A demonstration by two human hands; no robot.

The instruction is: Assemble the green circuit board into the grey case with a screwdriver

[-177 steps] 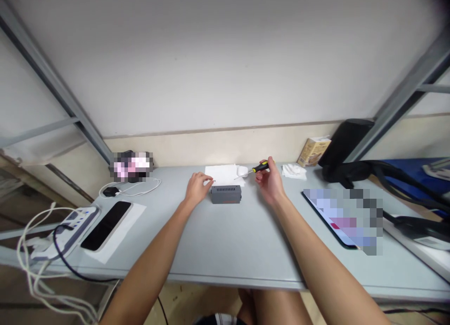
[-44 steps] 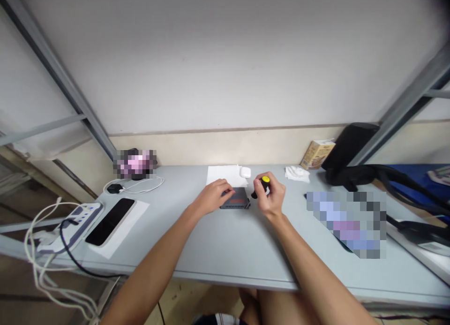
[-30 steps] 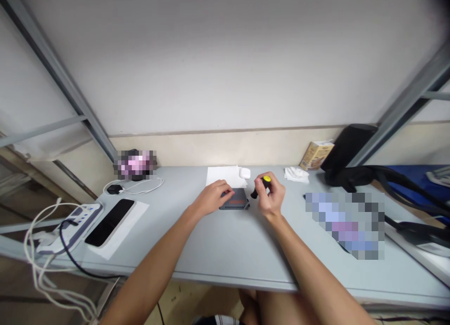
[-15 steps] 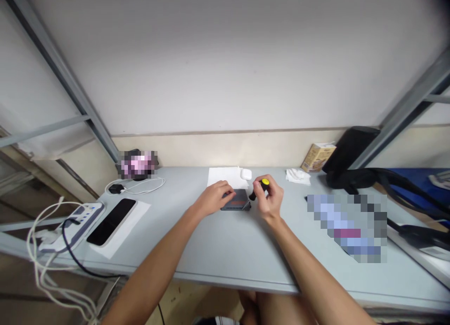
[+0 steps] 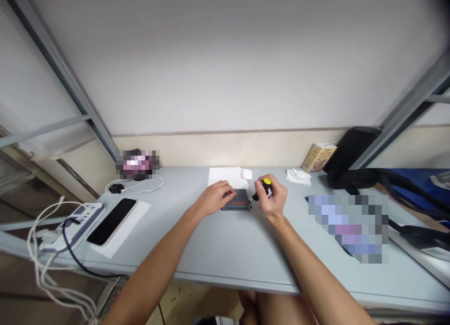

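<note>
A flat dark grey metal box (image 5: 239, 200), with vent slots along its front edge, lies on the desk between my hands. My left hand (image 5: 217, 197) grips its left side, fingers bent over the top. In my right hand (image 5: 276, 198), just right of the box, is a screwdriver (image 5: 266, 184) with a black handle and a yellow end cap. It is tilted, handle end up and lower end toward the box's front right corner. Its shaft is hard to make out, so I cannot tell whether the tip touches the box.
Behind the box lie white paper (image 5: 223, 176) and a small white case (image 5: 246, 174). To the left are a phone (image 5: 112, 222), a power strip (image 5: 75, 226) and a charger (image 5: 116, 188) with cable. Crumpled tissue (image 5: 298, 176), a carton (image 5: 319, 157) and a blurred-out item (image 5: 344, 226) are at right.
My right hand has shifted slightly right with the screwdriver, away from the box's right front corner, where its shaft showed before. My left hand and the box stay in place.
</note>
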